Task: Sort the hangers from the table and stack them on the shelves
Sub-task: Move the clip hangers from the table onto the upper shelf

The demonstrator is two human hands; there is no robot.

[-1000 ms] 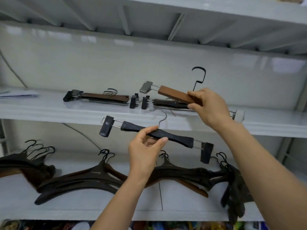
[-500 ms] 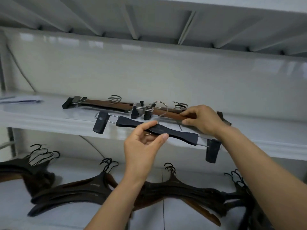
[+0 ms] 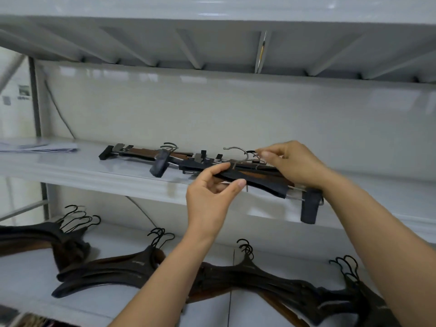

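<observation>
Both your hands work at the middle shelf's (image 3: 106, 172) front edge. Your left hand (image 3: 212, 197) pinches the black clip hanger (image 3: 266, 187), whose right clip overhangs the edge. Your right hand (image 3: 292, 164) curls over the stacked hangers (image 3: 262, 175); I cannot tell its grip. Faint stamps on the lower coat hangers (image 3: 113, 272) are unreadable.

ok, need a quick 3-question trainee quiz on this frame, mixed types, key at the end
1. True or false: the left hand holds the black clip hanger by its bar.
2. Fill in: the papers lie at the ___ end of the upper shelf.
3. The curved coat hangers lie: A on the upper shelf; B on the lower shelf; C on a rail.

Key: 1 true; 2 left; 3 B.
</observation>
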